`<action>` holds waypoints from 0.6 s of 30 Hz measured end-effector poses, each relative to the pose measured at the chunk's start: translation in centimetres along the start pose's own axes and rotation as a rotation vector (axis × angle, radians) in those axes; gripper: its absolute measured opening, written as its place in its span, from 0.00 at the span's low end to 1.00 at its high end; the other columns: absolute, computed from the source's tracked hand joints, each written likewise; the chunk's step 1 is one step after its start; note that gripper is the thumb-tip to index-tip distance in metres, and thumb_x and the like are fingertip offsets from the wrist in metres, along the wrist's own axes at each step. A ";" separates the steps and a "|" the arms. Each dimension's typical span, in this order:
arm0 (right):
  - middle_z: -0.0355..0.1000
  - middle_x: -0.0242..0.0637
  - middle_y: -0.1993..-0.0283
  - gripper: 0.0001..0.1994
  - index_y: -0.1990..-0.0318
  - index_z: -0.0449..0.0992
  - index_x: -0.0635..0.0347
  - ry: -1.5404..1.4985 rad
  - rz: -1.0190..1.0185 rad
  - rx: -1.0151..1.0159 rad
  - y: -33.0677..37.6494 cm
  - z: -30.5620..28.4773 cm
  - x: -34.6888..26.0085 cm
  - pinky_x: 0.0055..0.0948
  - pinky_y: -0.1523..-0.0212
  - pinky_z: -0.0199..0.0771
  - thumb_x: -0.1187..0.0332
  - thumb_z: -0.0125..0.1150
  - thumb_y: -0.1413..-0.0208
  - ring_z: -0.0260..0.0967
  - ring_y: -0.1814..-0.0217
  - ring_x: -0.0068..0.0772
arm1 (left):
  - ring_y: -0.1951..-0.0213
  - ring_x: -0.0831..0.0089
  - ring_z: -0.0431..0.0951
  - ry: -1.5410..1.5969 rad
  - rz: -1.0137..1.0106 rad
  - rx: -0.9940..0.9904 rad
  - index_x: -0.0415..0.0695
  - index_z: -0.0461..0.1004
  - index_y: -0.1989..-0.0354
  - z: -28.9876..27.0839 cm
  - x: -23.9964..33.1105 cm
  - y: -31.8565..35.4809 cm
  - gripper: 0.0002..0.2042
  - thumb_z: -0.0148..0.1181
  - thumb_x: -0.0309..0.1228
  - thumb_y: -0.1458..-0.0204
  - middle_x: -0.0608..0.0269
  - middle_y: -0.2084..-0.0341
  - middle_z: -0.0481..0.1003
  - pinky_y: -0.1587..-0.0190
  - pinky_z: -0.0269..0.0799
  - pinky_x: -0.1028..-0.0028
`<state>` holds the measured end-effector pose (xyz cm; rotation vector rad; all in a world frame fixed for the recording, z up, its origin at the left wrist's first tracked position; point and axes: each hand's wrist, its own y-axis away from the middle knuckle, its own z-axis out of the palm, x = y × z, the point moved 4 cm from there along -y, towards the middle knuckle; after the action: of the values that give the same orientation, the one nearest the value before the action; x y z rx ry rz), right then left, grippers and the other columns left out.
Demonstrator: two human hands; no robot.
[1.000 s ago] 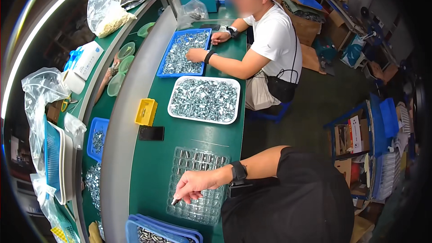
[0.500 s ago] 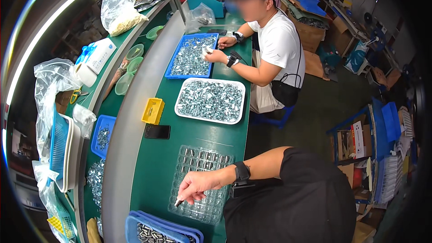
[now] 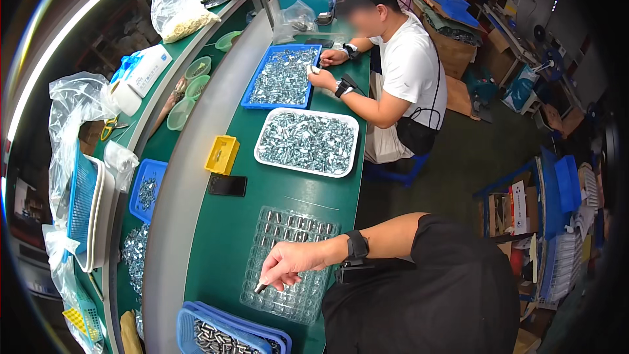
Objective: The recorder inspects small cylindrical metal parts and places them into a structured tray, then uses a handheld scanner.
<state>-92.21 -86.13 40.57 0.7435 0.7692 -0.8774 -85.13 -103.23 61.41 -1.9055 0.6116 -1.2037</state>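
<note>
My right hand reaches in from the right, above a clear plastic tray with rows of pockets. Thumb and fingers pinch a small dark metal cylinder over the tray's left edge. Similar shiny cylinders stand in the tray's far rows, while the near pockets look bare. Part of the middle is hidden under my hand and wrist. Close by, toward the front edge, a blue basket holds many loose metal cylinders. My left hand is out of view.
Beyond the tray lie a black phone, a yellow bin and a white tray of small metal parts. A co-worker handles parts at a blue tray. A grey ledge runs along the left.
The view has shifted slightly. My right hand keeps its pinch on the cylinder over nearly the same spot. The co-worker's head has bent lower, and a person in pink shows more behind.
</note>
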 end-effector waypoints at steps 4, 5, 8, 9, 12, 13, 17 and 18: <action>0.72 0.31 0.77 0.10 0.67 0.77 0.64 0.009 0.009 -0.013 0.2 0.7 0.0 0.14 0.84 0.60 0.64 0.58 0.47 0.62 0.83 0.13 | 0.77 0.63 0.69 -0.075 -0.015 0.006 0.40 0.70 0.82 1.1 2.0 0.2 0.08 0.49 0.30 0.58 0.61 0.80 0.71 0.76 0.59 0.63; 0.72 0.31 0.77 0.10 0.67 0.77 0.64 0.011 0.015 -0.036 0.2 1.3 0.1 0.14 0.84 0.60 0.64 0.59 0.47 0.63 0.82 0.12 | 0.77 0.63 0.69 -0.089 -0.022 0.016 0.40 0.70 0.82 1.6 2.6 0.6 0.08 0.49 0.30 0.58 0.61 0.80 0.71 0.76 0.59 0.63; 0.73 0.31 0.77 0.11 0.66 0.77 0.63 0.022 0.016 -0.045 -0.1 1.0 -0.1 0.14 0.83 0.61 0.64 0.59 0.47 0.63 0.81 0.12 | 0.78 0.65 0.68 -0.093 -0.262 0.201 0.41 0.66 0.79 2.1 1.6 2.2 0.04 0.48 0.24 0.54 0.57 0.81 0.71 0.74 0.61 0.67; 0.73 0.31 0.76 0.11 0.65 0.77 0.63 0.034 0.016 -0.046 0.0 1.4 0.0 0.14 0.82 0.61 0.63 0.59 0.47 0.63 0.81 0.12 | 0.78 0.64 0.69 -0.041 -0.286 0.125 0.43 0.70 0.79 0.8 1.1 2.4 0.07 0.47 0.26 0.51 0.58 0.80 0.72 0.74 0.61 0.68; 0.74 0.31 0.75 0.12 0.62 0.77 0.63 0.129 0.030 -0.017 1.1 1.1 -1.5 0.14 0.81 0.63 0.63 0.59 0.47 0.65 0.79 0.13 | 0.77 0.64 0.71 -0.036 -0.483 1.079 0.44 0.75 0.75 -0.1 -2.6 6.7 0.03 0.55 0.25 0.54 0.59 0.79 0.74 0.72 0.64 0.67; 0.74 0.31 0.74 0.11 0.62 0.77 0.63 0.132 0.008 0.045 2.4 0.7 -2.4 0.13 0.80 0.63 0.65 0.60 0.47 0.65 0.79 0.13 | 0.76 0.75 0.60 0.018 -0.734 1.120 0.44 0.57 0.79 -1.1 -4.2 10.8 0.11 0.52 0.16 0.54 0.64 0.80 0.62 0.69 0.60 0.76; 0.73 0.30 0.73 0.10 0.60 0.76 0.65 0.133 0.066 -0.044 2.0 2.2 -2.6 0.12 0.77 0.64 0.72 0.61 0.50 0.65 0.76 0.13 | 0.73 0.80 0.64 -0.206 -1.156 0.943 0.42 0.62 0.76 -1.2 -7.3 15.4 0.08 0.52 0.21 0.48 0.65 0.76 0.67 0.68 0.62 0.80; 0.72 0.30 0.72 0.11 0.59 0.76 0.66 0.139 0.034 -0.058 1.9 2.3 -2.5 0.12 0.76 0.65 0.74 0.62 0.51 0.65 0.75 0.12 | 0.73 0.80 0.64 -0.213 -1.183 0.987 0.42 0.62 0.76 -0.9 -7.3 15.5 0.08 0.52 0.21 0.48 0.65 0.76 0.67 0.68 0.62 0.80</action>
<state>-91.00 -86.26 44.28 0.7701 0.8985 -0.7753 -89.01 -107.13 45.15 -1.3618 -1.2179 -1.4844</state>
